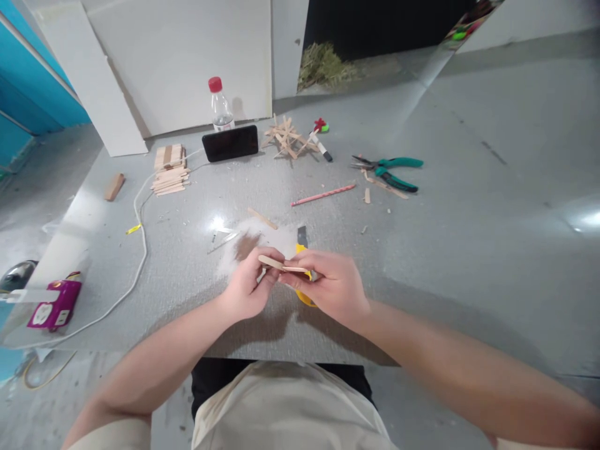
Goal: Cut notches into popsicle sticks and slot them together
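Observation:
My left hand [248, 284] and my right hand [330, 284] meet over the near middle of the grey table [445, 237]. Together they pinch a flat wooden craft stick [281, 265], the left at its left end, the right at its right end. A yellow utility knife [304, 250] shows under the right hand, its blade end pointing away from me; whether the right hand also grips it is unclear. Both hands have their fingers closed.
Further back lie a loose stick [262, 219], a pink pencil [323, 195], green-handled pliers [389, 170], a marker [322, 147], a glued stick structure [287, 137], a black phone [230, 143], a bottle [220, 106], a stack of sticks [169, 169]. A white cable [140, 244] and purple box [55, 305] lie left.

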